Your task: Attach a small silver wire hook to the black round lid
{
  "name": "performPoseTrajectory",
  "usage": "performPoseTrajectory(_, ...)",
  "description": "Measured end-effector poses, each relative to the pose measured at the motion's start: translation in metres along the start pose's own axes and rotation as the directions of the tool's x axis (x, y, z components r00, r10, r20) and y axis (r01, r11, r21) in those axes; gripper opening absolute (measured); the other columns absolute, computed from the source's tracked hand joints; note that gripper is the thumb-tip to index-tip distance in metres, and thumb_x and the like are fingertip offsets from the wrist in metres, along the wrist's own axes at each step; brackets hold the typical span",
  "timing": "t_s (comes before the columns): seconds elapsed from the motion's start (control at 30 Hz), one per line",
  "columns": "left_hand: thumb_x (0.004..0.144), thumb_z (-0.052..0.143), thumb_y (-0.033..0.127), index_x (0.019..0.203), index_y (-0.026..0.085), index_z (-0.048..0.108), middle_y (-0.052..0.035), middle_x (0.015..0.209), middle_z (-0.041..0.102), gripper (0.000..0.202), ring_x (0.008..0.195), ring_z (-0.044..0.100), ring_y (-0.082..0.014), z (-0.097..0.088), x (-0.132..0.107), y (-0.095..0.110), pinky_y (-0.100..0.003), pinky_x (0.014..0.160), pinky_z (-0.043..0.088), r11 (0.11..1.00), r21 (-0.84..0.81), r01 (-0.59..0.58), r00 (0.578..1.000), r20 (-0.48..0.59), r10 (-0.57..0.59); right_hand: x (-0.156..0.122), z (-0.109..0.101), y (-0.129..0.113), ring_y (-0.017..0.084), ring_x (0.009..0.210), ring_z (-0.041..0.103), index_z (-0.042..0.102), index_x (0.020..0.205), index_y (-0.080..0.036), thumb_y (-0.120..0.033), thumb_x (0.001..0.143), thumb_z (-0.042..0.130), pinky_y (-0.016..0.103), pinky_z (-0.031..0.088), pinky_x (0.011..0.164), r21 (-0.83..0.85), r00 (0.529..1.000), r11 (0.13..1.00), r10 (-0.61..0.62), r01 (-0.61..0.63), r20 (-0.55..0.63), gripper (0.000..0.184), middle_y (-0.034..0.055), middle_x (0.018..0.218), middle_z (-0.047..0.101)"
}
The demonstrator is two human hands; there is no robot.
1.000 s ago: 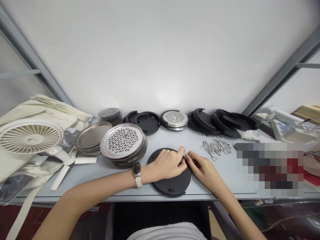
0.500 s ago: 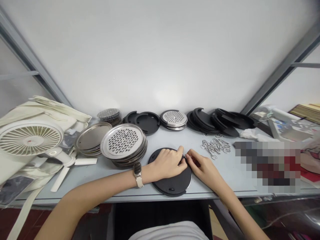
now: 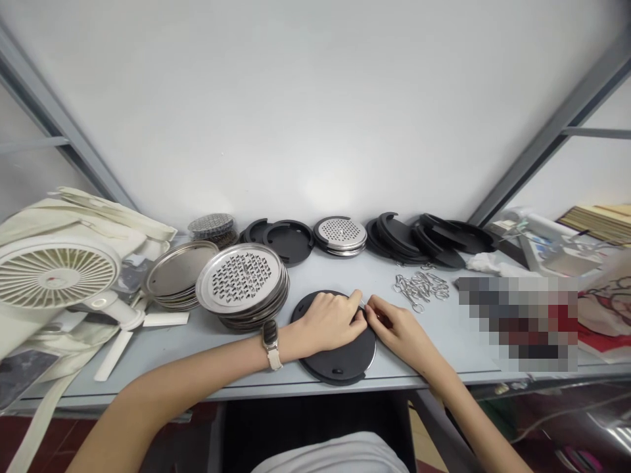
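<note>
Shift since one second back: things along the bench (image 3: 305, 276) sit slightly further left in view; both hands keep almost the same place.
Right hand (image 3: 397, 328): at the 1 o'clock edge of the black disc (image 3: 340, 351), fingertips drawn together narrowly; cannot tell what, if anything, they hold.
Left hand (image 3: 328, 322): palm down over the disc, index finger pointing out toward 1 o'clock, thumb below it; cannot tell whether it pinches anything.
Silver sliver (image 3: 363, 304): between the two hands' fingertips, too small to make out.
Black disc: flat near the bench's front edge; dark spots near its 10 and 6 o'clock, bright rim at 4.
Metal clips (image 3: 421, 288): loose pile, 2 o'clock from the disc.
Grater stack (image 3: 244, 279): 10 o'clock, near the disc, top plate tilted.
Plain metal discs (image 3: 182, 269): stacked beyond it, between 9 and 10.
Far row: black lids (image 3: 290, 242) at 11, perforated plates (image 3: 341, 233) at 12, heaped black covers (image 3: 401, 235) between 1 and 2.
Fan (image 3: 59, 276): white, 9 o'clock, well apart.
</note>
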State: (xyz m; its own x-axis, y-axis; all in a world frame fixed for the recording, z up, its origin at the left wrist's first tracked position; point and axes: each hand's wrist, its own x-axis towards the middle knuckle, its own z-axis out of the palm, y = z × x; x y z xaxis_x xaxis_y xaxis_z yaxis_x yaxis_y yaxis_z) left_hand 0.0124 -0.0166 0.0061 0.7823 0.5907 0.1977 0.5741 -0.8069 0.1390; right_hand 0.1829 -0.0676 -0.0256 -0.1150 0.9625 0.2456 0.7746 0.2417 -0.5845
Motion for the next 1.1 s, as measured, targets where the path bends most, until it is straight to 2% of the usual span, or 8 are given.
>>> performPoseTrajectory(0.27, 0.089, 0.040, 0.026, 0.100, 0.015, 0.049, -0.0059, 0.070, 0.066, 0.018, 0.066, 0.067, -0.0240, 0.0022, 0.0009, 0.0016, -0.031, 0.059, 0.048, 1.000, 0.031, 0.004, 1.000, -0.004, -0.004, 0.0004, 0.0005, 0.0002, 0.011, 0.050, 0.043, 0.042, 0.074, -0.023, -0.029, 0.092, 0.039, 0.021, 0.035, 0.050, 0.001, 1.000, 1.000, 0.000, 0.000, -0.012, 0.020, -0.0052, 0.056, 0.045)
performPoseTrajectory(0.87, 0.089, 0.041, 0.026, 0.092, 0.014, 0.051, -0.0061, 0.068, 0.066, 0.016, 0.063, 0.067, -0.0239, 0.0015, 0.0002, 0.0015, -0.031, 0.057, 0.048, 0.999, 0.051, 0.004, 1.000, -0.029, -0.003, 0.0009, 0.0033, 0.0028, 0.015, 0.051, 0.052, 0.040, 0.080, -0.025, -0.031, 0.095, 0.034, 0.023, 0.039, 0.054, -0.011, 0.999, 1.000, 0.004, -0.004, -0.035, 0.017, -0.0041, 0.060, 0.051)
performPoseTrajectory(1.1, 0.089, 0.039, 0.024, 0.090, 0.015, 0.050, -0.0055, 0.066, 0.065, 0.015, 0.063, 0.067, -0.0241, 0.0006, -0.0005, -0.0010, -0.032, 0.057, 0.048, 0.998, 0.057, 0.006, 1.000, -0.030, -0.005, 0.0010, 0.0020, 0.0041, 0.014, 0.048, 0.049, 0.040, 0.082, -0.025, -0.032, 0.096, 0.034, 0.023, 0.038, 0.054, 0.019, 0.998, 0.999, 0.027, -0.026, -0.059, 0.017, -0.0055, 0.058, 0.047)
